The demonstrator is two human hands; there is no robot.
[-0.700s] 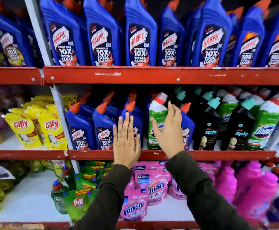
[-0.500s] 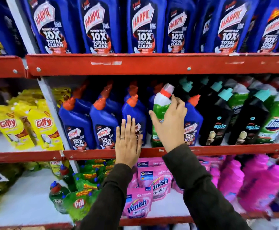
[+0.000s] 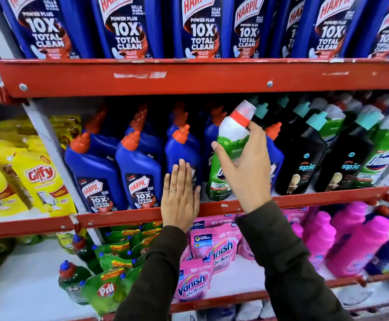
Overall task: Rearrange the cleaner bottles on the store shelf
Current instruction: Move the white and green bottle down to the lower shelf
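My right hand [image 3: 244, 167] grips a green and white cleaner bottle [image 3: 229, 144] with a red collar, tilted towards me at the front of the middle shelf [image 3: 304, 198]. Its base still rests on the shelf among blue Harpic bottles [image 3: 140, 172]. My left hand [image 3: 180, 195] lies flat, fingers together, against the front of the third blue Harpic bottle [image 3: 182, 151] and over the shelf's red lip. To the right stand black Spic bottles [image 3: 302, 158] and more green Domex bottles [image 3: 383, 154].
Large blue Harpic bottles [image 3: 202, 28] fill the top shelf. Yellow Giffy pouches [image 3: 40, 181] sit at the left. Below are green Pril pouches [image 3: 105, 288], pink Vanish pouches [image 3: 195, 281] and pink bottles [image 3: 355, 242]. A grey upright post [image 3: 50, 144] divides the bays.
My right hand has closed around the green bottle's shoulder and tipped it forward. My left hand stays flat on the blue bottle. The camera has moved closer to the shelf.
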